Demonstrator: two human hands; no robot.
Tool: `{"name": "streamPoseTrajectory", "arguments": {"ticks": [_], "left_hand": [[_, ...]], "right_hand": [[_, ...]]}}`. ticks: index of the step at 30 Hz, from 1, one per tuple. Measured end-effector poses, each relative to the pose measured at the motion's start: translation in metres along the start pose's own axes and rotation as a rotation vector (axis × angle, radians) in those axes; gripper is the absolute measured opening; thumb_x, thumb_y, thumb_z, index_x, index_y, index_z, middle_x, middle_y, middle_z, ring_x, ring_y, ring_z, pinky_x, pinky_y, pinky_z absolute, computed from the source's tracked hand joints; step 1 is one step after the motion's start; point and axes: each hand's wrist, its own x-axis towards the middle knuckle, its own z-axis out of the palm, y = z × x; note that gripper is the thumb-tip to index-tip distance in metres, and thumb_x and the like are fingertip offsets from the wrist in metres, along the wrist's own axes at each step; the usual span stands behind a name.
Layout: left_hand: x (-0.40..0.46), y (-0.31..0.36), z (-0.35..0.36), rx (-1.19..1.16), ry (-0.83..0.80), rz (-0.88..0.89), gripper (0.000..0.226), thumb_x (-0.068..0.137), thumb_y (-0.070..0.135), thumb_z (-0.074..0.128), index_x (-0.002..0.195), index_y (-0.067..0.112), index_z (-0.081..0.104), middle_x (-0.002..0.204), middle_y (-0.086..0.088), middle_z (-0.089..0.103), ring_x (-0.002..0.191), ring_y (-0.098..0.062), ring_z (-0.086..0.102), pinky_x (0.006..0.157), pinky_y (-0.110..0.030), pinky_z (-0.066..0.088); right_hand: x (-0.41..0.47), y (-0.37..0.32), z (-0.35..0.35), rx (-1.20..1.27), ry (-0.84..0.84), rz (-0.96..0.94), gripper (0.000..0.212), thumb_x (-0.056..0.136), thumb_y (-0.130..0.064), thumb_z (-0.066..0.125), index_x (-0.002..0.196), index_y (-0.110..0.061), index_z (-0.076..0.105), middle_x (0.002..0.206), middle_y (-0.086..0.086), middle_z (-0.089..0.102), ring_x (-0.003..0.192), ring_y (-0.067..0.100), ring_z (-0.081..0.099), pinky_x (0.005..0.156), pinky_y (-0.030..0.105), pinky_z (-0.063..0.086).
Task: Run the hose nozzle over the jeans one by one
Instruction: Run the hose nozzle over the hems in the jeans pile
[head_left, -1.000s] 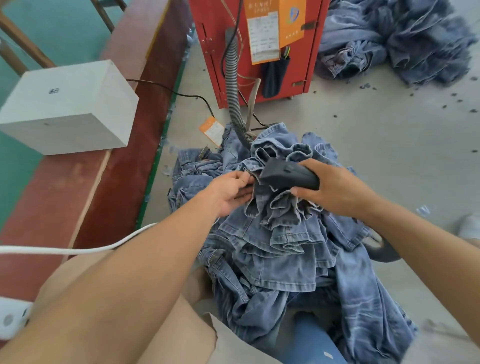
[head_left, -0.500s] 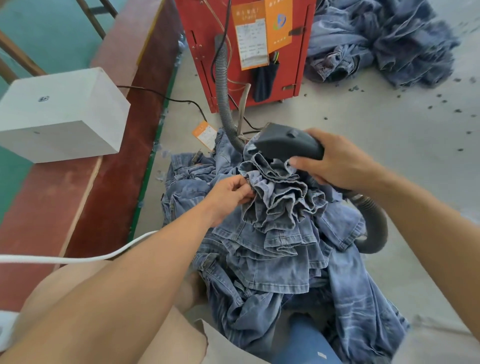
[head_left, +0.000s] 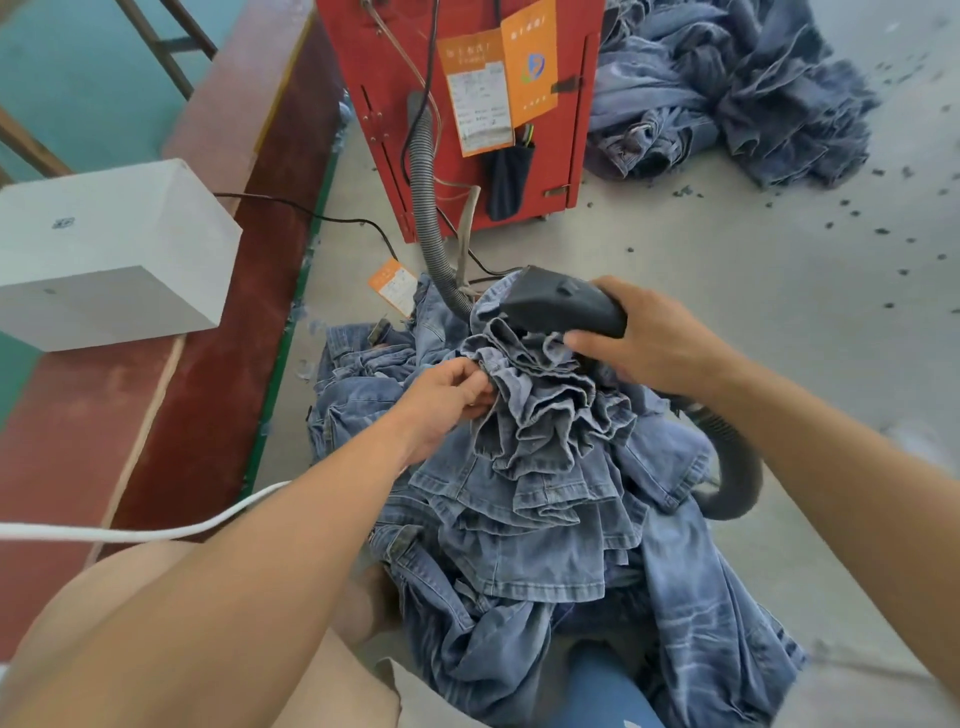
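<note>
A heap of blue jeans (head_left: 545, 499) lies across my lap and the floor, its hems bunched into a ruffled stack at the top. My right hand (head_left: 660, 343) grips the dark grey hose nozzle (head_left: 561, 306), whose mouth sits on the top edge of the bunched hems. The ribbed grey hose (head_left: 428, 208) runs from the red machine behind the heap and curves round under my right forearm. My left hand (head_left: 447, 395) pinches the left side of the bunched hems, just below the nozzle.
The red machine (head_left: 462, 104) with orange paper tags stands straight ahead on the grey floor. A second pile of jeans (head_left: 727, 98) lies at the back right. A white box (head_left: 104, 249) sits on a red ledge at left, and a white cable (head_left: 140, 530) crosses my left arm.
My right hand lifted the nozzle from the middle of the bunched hems up to their far top edge. My left hand kept its pinch on the fabric.
</note>
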Motion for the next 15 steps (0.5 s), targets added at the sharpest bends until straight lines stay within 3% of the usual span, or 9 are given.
{"name": "streamPoseTrajectory", "arguments": {"ticks": [3, 6, 10, 13, 15], "left_hand": [[0.001, 0.003, 0.000, 0.028, 0.055, -0.019, 0.024, 0.108, 0.023, 0.052, 0.088, 0.018, 0.062, 0.083, 0.000, 0.063, 0.074, -0.016, 0.053, 0.070, -0.030, 0.041], [0.001, 0.003, 0.000, -0.081, 0.168, -0.041, 0.024, 0.102, 0.005, 0.046, 0.089, 0.017, 0.062, 0.085, -0.003, 0.065, 0.071, -0.018, 0.055, 0.065, -0.034, 0.038], [0.003, 0.000, -0.003, -0.400, 0.315, -0.152, 0.024, 0.091, -0.012, 0.039, 0.098, 0.010, 0.046, 0.105, -0.018, 0.059, 0.097, -0.033, 0.059, 0.072, -0.046, 0.048], [0.004, 0.001, -0.004, -0.330, 0.358, -0.202, 0.031, 0.082, -0.015, 0.043, 0.096, 0.012, 0.043, 0.089, -0.012, 0.045, 0.077, -0.029, 0.050, 0.064, -0.041, 0.048], [0.001, 0.000, -0.001, -0.199, 0.359, -0.270, 0.050, 0.078, -0.011, 0.047, 0.125, 0.006, 0.050, 0.084, -0.010, 0.046, 0.068, -0.025, 0.046, 0.067, -0.038, 0.048]], "right_hand": [[-0.024, 0.016, -0.023, -0.086, -0.117, -0.009, 0.023, 0.093, -0.031, 0.076, 0.110, -0.029, 0.061, 0.079, -0.006, 0.066, 0.061, 0.002, 0.061, 0.056, 0.016, 0.045], [-0.055, 0.037, -0.025, -0.117, -0.196, 0.031, 0.026, 0.091, -0.032, 0.079, 0.110, -0.034, 0.061, 0.082, -0.016, 0.066, 0.068, 0.000, 0.061, 0.062, 0.014, 0.045], [-0.071, 0.052, -0.016, -0.134, -0.191, 0.062, 0.031, 0.092, -0.035, 0.078, 0.114, -0.041, 0.057, 0.088, -0.016, 0.067, 0.076, 0.001, 0.063, 0.064, 0.017, 0.045], [-0.073, 0.054, -0.011, -0.132, -0.172, 0.077, 0.032, 0.092, -0.036, 0.078, 0.116, -0.040, 0.057, 0.091, -0.013, 0.069, 0.075, 0.003, 0.064, 0.069, 0.027, 0.051], [-0.078, 0.055, -0.010, -0.130, -0.175, 0.070, 0.034, 0.092, -0.036, 0.078, 0.120, -0.040, 0.058, 0.093, -0.015, 0.069, 0.078, 0.003, 0.065, 0.073, 0.030, 0.055]]}}
